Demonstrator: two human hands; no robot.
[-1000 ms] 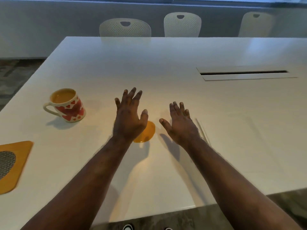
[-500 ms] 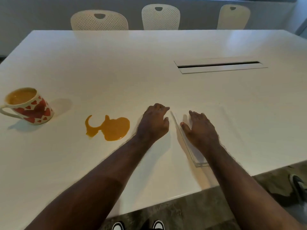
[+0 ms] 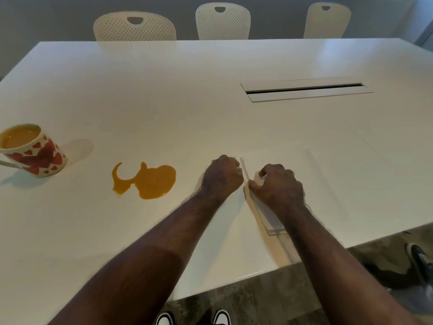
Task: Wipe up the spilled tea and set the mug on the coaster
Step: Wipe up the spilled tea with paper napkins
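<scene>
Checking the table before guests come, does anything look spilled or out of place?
Yes. An orange-brown tea puddle lies on the white table, right of the heart-patterned mug, which stands upright and still nearly full, on the bare tabletop.

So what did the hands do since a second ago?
Both hands swung right, away from the orange tea puddle, to a flat white cloth-like sheet. The left hand and right hand now curl their fingers at its left edge, seemingly pinching it. The heart-patterned mug and the puddle stayed put on the white table.
</scene>
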